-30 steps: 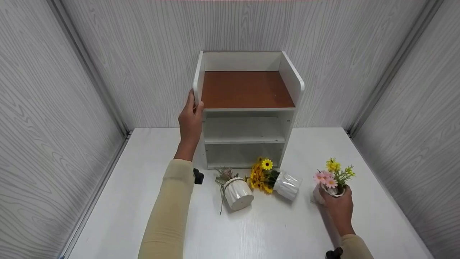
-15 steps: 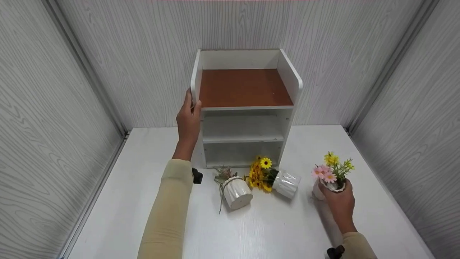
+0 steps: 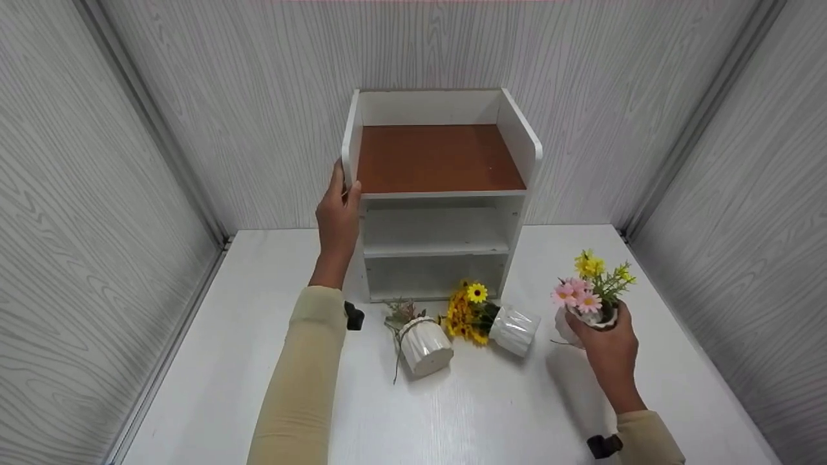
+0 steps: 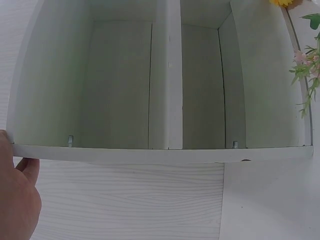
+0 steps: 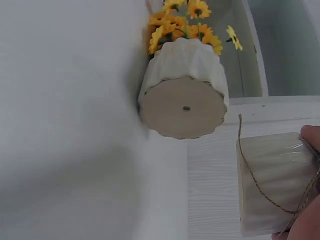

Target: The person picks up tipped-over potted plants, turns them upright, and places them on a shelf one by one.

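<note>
My left hand (image 3: pixel 338 223) grips the left side panel of a small white shelf unit (image 3: pixel 436 250) with a brown top. In the left wrist view, fingertips lie along the panel's edge. To the right, my right hand (image 3: pixel 610 352) holds a white flowerpot (image 3: pixel 566 328) with pink and yellow artificial flowers (image 3: pixel 585 284). The pot appears raised off the table, its shadow falling beside it. In the right wrist view, twine trails across the held pot (image 5: pixel 272 182), and the fingers are partly cut off by the frame's edge.
Two more white pots lie tipped over before the shelf: one with dusty pink sprigs (image 3: pixel 426 349), one with yellow-orange flowers (image 3: pixel 515 330). The shelf stands on a white table (image 3: pixel 465 420) near the back wall (image 3: pixel 433 45). Walls also rise left and right.
My right hand has lifted the flowerpot and carried it slightly forward and left, away from the table surface. My left hand stays on the shelf panel.
</note>
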A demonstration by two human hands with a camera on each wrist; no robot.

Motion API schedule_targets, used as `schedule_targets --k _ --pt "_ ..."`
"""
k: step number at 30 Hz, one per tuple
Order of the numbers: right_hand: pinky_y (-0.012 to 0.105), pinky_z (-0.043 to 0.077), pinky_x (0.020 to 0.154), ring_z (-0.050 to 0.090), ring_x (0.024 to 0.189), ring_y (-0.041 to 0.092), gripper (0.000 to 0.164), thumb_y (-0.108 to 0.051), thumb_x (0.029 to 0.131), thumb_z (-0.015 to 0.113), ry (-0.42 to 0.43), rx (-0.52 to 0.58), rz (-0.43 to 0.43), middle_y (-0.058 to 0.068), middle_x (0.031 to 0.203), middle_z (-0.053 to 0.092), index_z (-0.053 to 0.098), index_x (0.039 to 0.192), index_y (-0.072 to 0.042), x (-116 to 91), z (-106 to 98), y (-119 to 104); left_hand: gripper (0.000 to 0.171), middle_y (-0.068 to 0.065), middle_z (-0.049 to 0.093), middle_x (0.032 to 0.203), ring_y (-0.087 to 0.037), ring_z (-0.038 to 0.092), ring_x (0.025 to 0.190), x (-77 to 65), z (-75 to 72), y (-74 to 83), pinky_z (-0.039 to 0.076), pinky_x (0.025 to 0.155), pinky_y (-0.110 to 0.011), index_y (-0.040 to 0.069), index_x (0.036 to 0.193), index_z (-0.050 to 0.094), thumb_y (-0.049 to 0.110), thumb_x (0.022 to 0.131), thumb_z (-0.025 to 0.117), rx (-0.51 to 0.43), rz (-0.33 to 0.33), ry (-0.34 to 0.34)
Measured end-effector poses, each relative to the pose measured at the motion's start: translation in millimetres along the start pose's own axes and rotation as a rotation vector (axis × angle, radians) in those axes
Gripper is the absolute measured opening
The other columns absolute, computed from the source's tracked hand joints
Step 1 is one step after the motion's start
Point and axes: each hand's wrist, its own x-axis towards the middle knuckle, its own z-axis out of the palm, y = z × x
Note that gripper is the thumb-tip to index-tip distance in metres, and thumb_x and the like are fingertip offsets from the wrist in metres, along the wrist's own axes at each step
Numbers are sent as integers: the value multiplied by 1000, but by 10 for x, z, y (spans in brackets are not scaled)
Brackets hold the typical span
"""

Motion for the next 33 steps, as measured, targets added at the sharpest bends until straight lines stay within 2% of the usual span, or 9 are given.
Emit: schedule_targets --k 4,19,27,33 --pt "58 37 112 43 142 32 102 -50 75 87 3 13 -24 14 152 48 35 154 -11 -17 -5 -210 59 -1 44 158 -13 49 138 2 0 -6 48 107 -37 19 161 29 36 107 49 -6 -4 -3" --pt "54 41 109 51 136 29 93 -47 74 89 57 67 -223 15 142 57 44 147 -10 35 159 -960 59 -4 47 156 -16 53 135 1 -7 14 50 104 -37 19 161 29 35 107 49 8 -11 2" --pt "48 44 107 54 132 23 92 -45 73 89 48 117 -286 11 140 59 45 147 -12 111 302 -1349 59 -4 47 156 -14 53 135 5 -3 1 50 104 -36 20 161 29 35 107 48 3 -25 2" --pt "44 47 106 52 134 22 98 -48 76 86 18 147 -331 11 147 53 39 153 -11 182 417 -1645 59 -2 47 155 -12 53 134 11 2 -20 51 103 -35 19 160 29 36 108 48 4 -12 10"
